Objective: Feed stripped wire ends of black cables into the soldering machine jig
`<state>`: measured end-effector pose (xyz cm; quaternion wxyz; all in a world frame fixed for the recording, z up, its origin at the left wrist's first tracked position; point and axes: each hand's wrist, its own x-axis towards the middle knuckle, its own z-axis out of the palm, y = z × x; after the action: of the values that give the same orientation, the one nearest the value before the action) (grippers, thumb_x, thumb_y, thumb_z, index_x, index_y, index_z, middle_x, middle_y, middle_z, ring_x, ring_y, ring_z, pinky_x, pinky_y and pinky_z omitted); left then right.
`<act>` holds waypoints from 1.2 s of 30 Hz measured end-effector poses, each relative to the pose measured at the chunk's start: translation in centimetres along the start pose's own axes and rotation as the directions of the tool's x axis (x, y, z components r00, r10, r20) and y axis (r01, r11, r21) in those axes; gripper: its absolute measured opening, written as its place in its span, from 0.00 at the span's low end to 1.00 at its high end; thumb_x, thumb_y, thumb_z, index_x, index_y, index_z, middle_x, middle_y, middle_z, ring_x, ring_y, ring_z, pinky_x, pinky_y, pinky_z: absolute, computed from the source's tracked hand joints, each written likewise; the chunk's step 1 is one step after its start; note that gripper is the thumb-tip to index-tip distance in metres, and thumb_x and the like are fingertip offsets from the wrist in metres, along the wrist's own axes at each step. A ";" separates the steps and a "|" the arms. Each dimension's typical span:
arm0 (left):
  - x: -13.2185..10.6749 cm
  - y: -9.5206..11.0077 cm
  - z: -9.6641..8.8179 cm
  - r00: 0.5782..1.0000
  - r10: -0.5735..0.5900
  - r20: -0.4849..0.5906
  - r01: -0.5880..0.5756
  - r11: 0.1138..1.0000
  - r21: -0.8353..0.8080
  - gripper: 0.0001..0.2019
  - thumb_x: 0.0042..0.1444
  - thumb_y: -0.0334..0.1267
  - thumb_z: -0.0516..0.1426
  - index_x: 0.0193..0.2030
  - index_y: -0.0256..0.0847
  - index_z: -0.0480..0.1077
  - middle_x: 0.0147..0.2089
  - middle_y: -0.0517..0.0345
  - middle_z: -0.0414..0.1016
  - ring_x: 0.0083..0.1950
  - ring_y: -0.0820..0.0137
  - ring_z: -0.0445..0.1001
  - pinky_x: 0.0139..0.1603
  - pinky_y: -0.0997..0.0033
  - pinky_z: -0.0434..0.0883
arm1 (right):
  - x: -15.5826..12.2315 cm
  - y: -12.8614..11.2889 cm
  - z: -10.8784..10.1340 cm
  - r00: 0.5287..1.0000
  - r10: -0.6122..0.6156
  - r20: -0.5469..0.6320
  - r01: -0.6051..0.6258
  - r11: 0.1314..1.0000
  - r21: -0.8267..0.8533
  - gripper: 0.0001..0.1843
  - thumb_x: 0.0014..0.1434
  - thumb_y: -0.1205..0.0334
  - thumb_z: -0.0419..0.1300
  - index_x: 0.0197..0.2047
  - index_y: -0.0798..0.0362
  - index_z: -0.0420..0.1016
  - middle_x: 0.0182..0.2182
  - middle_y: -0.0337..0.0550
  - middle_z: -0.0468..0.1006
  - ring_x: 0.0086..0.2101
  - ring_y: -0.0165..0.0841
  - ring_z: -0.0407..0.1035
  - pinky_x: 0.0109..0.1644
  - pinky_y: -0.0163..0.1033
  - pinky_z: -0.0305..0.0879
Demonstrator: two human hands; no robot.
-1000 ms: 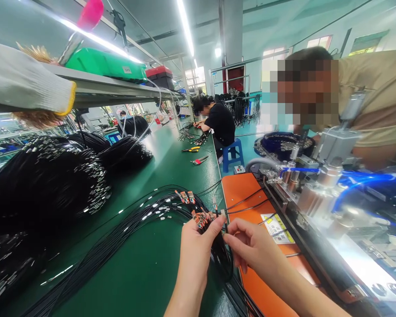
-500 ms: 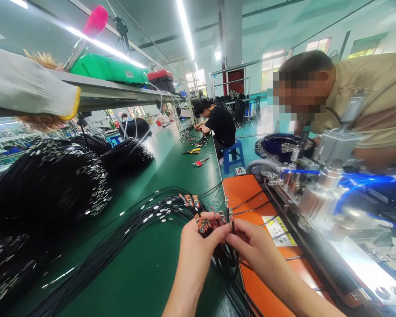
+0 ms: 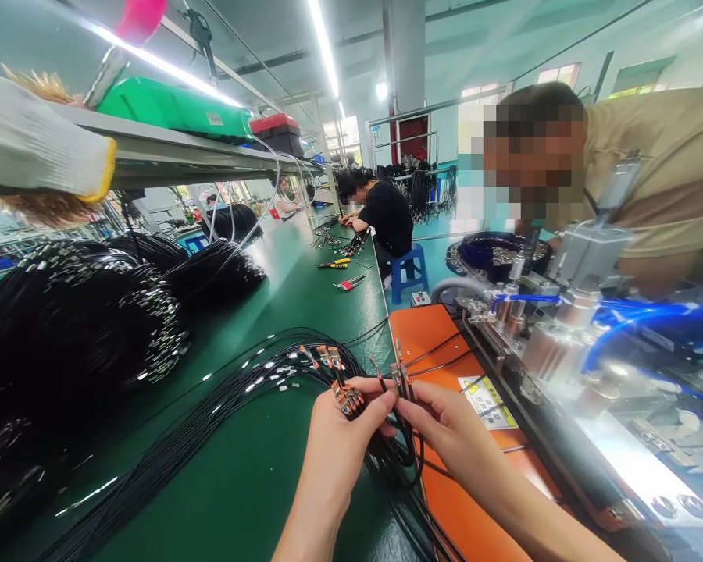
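- Left hand (image 3: 343,441) pinches a bunch of orange connectors (image 3: 345,398) on black wires (image 3: 211,425), just above the green bench (image 3: 258,503).
- Right hand (image 3: 451,425) pinches wire ends (image 3: 401,382) beside it, over an orange board (image 3: 439,336).
- Three or more wire coils (image 3: 76,328) lie left.
- Two hand tools (image 3: 343,273) lie ahead.
- Two co-workers: one seated (image 3: 383,222), one leaning (image 3: 650,172) behind a machine (image 3: 562,328).

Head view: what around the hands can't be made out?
Head view:
- Wire ends inside the left hand and right hand: hidden by the fingers.
- Orange connectors: too small to count, partly hidden by the left hand.
- Label on the orange pad: text too small to read.
- Bench machine: lower right washed out by glare.
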<state>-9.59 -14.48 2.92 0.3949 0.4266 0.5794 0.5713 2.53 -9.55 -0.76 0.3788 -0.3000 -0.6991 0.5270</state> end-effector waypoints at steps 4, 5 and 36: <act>-0.1 0.0 0.1 1.000 0.007 0.002 -0.007 1.000 -0.023 0.09 0.46 0.40 0.62 0.32 0.36 0.74 0.26 0.58 0.73 0.22 0.75 0.69 0.24 0.79 0.66 | 0.0 -0.1 0.0 0.999 -0.038 0.020 0.038 0.999 -0.017 0.15 0.59 0.57 0.49 0.25 0.55 0.66 0.25 0.40 0.70 0.28 0.32 0.63 0.32 0.34 0.60; -0.1 0.0 0.1 1.000 0.010 -0.009 -0.011 1.000 -0.028 0.10 0.47 0.41 0.61 0.32 0.36 0.73 0.26 0.58 0.73 0.22 0.74 0.69 0.24 0.78 0.66 | 0.0 -0.2 -0.1 0.999 -0.047 0.023 0.048 0.998 -0.034 0.15 0.59 0.57 0.49 0.25 0.55 0.66 0.25 0.40 0.70 0.28 0.32 0.63 0.32 0.34 0.59; 0.0 -1.0 0.5 0.996 0.059 -0.073 -0.055 0.997 0.059 0.14 0.50 0.44 0.58 0.21 0.36 0.66 0.17 0.62 0.67 0.18 0.76 0.66 0.22 0.79 0.62 | 0.0 0.5 0.2 0.996 0.001 0.091 -0.017 0.983 0.181 0.14 0.59 0.53 0.49 0.28 0.54 0.64 0.27 0.40 0.66 0.27 0.30 0.59 0.27 0.32 0.53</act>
<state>-9.20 -14.29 1.94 0.3441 0.4323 0.5974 0.5813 2.32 -9.51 -1.31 0.3699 -0.2432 -0.6634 0.6032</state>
